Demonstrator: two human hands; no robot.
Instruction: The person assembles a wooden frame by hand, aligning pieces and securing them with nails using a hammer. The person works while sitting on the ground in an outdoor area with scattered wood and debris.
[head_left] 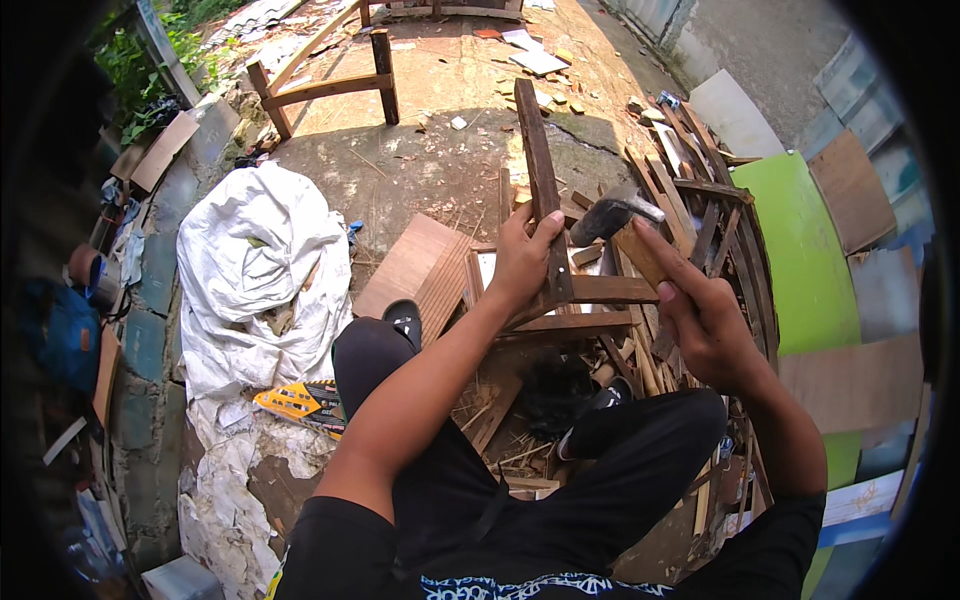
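Note:
My left hand [522, 258] is closed round a dark brown wooden post [537, 150], part of a small wooden frame whose crossbar [612, 290] runs off to the right. The post tilts up and away from me, above my knees. My right hand [708, 325] grips a hammer [640, 252] by its wooden handle, forefinger stretched along it toward the head. Slightly blurred, the dark metal head hangs just right of the post near my left fingers; whether it touches the wood I cannot tell. Small pale spots like nail heads show on the post below my left hand.
A crumpled white cloth [262, 270] lies to my left, with a yellow-and-black package [303, 405] beside it. Brown boards [415, 265] lie ahead. Scrap wood [705, 200] is heaped at the right, beside a green panel [800, 250]. Another wooden frame [328, 88] stands farther off.

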